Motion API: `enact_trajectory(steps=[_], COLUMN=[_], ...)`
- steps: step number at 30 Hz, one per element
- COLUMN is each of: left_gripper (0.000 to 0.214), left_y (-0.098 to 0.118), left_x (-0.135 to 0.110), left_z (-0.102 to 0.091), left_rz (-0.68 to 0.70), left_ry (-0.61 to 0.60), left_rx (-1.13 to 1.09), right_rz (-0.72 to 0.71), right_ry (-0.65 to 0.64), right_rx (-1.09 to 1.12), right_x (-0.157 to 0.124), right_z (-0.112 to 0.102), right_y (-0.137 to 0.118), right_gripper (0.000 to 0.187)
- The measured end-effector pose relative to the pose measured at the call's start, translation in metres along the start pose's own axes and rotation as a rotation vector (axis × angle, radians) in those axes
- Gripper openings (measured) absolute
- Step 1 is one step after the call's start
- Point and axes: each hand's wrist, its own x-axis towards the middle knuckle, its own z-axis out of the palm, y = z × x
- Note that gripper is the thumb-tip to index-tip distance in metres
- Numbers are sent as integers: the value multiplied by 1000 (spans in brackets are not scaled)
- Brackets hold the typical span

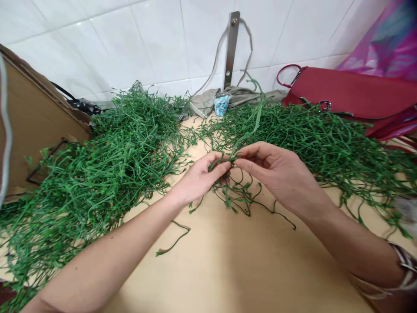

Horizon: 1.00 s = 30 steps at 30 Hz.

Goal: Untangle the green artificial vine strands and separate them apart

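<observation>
My left hand (203, 176) and my right hand (275, 171) meet over the middle of a light wooden table (228, 261). Both pinch the same green plastic vine sprig (239, 195), fingertips almost touching. Thin stems of the sprig dangle below the hands onto the table. A large heap of the same green vines (97, 174) lies to the left of my left hand. Another spread of vines (325, 139) lies behind and to the right of my right hand.
A red handbag (345, 93) lies at the back right, with a pink-purple bag (384, 43) behind it. A small clear cup with blue bits (222, 104) stands by the white tiled wall. A cardboard box (32, 117) is at the left. A loose stem (174, 241) lies near my left forearm.
</observation>
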Motion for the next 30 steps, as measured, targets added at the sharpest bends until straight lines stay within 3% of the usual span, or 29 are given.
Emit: enact_trajectory(steps=[4, 8, 17, 21, 26, 30], left_gripper=[9, 8, 11, 8, 12, 13], left_y=[3, 8, 8, 9, 5, 3], left_x=[2, -2, -5, -3, -2, -1], left_z=[-1, 0, 1, 2, -1, 1], left_rz=[-9, -5, 18, 16, -12, -38], left_ry=[46, 98, 130, 33, 21, 41], left_rx=[16, 44, 96, 80, 101, 96], right_rz=[13, 153, 331, 270, 80, -55], right_ry=[-85, -163, -157, -94, 18, 126], right_rx=[-24, 146, 361, 311, -77, -283], right_x=[3, 5, 2, 2, 5, 6], right_z=[-6, -13, -6, -2, -2, -2], right_y=[1, 0, -2, 5, 15, 12], right_gripper=[24, 38, 44, 33, 12, 10])
